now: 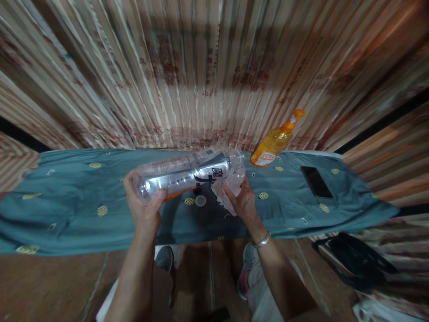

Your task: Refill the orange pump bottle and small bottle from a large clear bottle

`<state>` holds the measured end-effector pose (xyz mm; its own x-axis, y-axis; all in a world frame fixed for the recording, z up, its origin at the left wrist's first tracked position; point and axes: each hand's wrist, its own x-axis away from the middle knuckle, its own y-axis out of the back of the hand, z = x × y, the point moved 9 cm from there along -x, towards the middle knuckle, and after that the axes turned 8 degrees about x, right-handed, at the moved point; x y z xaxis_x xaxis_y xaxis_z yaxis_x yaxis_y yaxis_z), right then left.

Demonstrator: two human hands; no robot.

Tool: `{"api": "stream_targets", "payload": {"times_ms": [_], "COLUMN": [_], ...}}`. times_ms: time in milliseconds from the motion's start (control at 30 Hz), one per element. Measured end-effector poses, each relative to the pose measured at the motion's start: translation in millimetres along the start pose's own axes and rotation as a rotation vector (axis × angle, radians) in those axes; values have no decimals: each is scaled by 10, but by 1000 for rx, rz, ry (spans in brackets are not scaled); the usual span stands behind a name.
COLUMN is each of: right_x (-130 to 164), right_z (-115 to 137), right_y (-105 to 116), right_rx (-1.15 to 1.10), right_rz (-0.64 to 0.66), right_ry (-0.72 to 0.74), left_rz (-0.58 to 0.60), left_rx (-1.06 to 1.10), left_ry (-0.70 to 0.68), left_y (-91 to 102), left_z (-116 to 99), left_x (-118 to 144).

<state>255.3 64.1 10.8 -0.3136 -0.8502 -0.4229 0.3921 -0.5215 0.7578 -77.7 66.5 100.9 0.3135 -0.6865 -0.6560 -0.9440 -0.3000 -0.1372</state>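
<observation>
A clear plastic bottle (pixel 181 175) with a silver label and dark lettering lies tilted in the air above the cloth. My left hand (pixel 144 201) is wrapped round its base end, thumb on the near side. At the neck end on the right, my right hand (pixel 244 199) is closed on a piece of clear, crumpled plastic (pixel 237 176); whether this is joined to the bottle I cannot tell. A whitish, jagged-edged sheet (pixel 224 197) hangs beside the right fingers. Below the bottle, a small round translucent disc (pixel 200 201) rests on the cloth.
A teal patterned cloth (pixel 77 192) covers the table. An orange pump bottle (pixel 273 143) stands at the back right, and a dark phone (pixel 316 182) lies farther right. Striped curtains (pixel 201 80) hang behind. A black bag (pixel 358 259) is below at right.
</observation>
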Motion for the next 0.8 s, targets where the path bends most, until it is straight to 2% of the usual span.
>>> {"api": "stream_targets", "payload": {"times_ms": [167, 467, 667, 800], "right_x": [-5, -3, 2, -2], "right_z": [-2, -19, -22, -19], "right_y": [7, 7, 14, 8], "right_rx": [-16, -15, -17, -16], "right_rz": [9, -27, -49, -39], "right_ry": [-10, 9, 30, 23], "left_rz": [10, -8, -33, -9], "left_rx": [19, 56, 32, 7], "left_ry": [-20, 51, 41, 42], "left_y": [-19, -81, -61, -89], "left_z": [-36, -110, -117, -137], "left_x": [-8, 23, 17, 22]}}
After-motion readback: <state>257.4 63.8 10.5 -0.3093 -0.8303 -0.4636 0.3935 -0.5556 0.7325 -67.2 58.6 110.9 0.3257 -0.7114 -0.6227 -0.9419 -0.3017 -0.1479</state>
